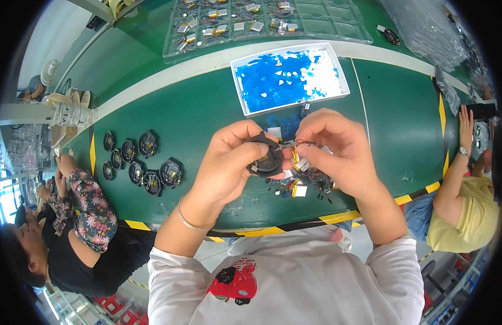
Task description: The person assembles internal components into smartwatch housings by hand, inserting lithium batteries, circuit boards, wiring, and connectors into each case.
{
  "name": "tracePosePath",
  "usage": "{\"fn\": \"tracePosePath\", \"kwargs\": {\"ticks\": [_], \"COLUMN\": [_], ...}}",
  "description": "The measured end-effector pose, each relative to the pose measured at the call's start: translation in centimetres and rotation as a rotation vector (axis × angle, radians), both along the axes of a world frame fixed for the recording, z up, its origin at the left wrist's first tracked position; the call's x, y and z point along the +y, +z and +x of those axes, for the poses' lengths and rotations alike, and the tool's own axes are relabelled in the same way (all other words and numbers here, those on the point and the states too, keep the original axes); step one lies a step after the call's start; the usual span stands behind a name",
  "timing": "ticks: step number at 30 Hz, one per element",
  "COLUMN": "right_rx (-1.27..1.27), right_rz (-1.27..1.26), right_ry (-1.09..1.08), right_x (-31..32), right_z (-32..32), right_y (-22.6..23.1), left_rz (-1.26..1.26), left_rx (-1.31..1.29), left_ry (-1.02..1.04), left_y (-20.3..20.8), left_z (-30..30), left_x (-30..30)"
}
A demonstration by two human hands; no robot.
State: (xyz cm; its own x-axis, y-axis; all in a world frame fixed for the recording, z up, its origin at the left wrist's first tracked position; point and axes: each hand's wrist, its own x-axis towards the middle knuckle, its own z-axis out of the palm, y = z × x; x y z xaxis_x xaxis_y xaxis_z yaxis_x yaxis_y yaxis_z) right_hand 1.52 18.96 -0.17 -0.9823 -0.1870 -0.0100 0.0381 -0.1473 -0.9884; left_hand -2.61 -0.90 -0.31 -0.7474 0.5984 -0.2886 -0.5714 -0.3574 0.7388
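My left hand (226, 151) grips a round black plastic housing (268, 164) between thumb and fingers, tilted above the green bench. Close to its upper edge, my right hand (337, 154) pinches a thin dark part with fine wires (305, 143), which reaches to the housing. Its exact kind is too small to make out. Under and between my hands lies a pile of small silvery battery cells (300, 190) with yellow ends and wires, partly hidden by my fingers. Several similar black housings (171, 173) rest on the bench to the left.
A white shallow tray (239, 97) with blue lining and small white bits stands beyond my hands. Farther back lies a clear compartment tray (337, 24) of wired cells. Yellow-black tape (261, 231) marks the near edge. Co-workers sit left (88, 216) and right (462, 211).
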Motion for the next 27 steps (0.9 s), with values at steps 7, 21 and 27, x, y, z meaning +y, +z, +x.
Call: {"fn": "tracePosePath", "kwargs": {"ticks": [7, 21, 27], "right_rx": [0.122, 0.098, 0.404], "right_rz": [0.213, 0.326, 0.428], "right_ry": [-0.173, -0.252, -0.209], "right_x": [-0.2, -1.1, -1.8], "right_z": [-0.1, 0.4, 0.2], "right_y": [-0.1, 0.2, 0.1], "left_rz": [-0.082, -0.241, -0.102], "left_rx": [-0.003, 0.143, -0.068], "left_ry": [-0.130, -0.054, -0.005], "left_y": [0.6, -0.7, -0.1], "left_z": [0.4, -0.4, -0.6], "left_x": [0.6, 0.4, 0.4]}}
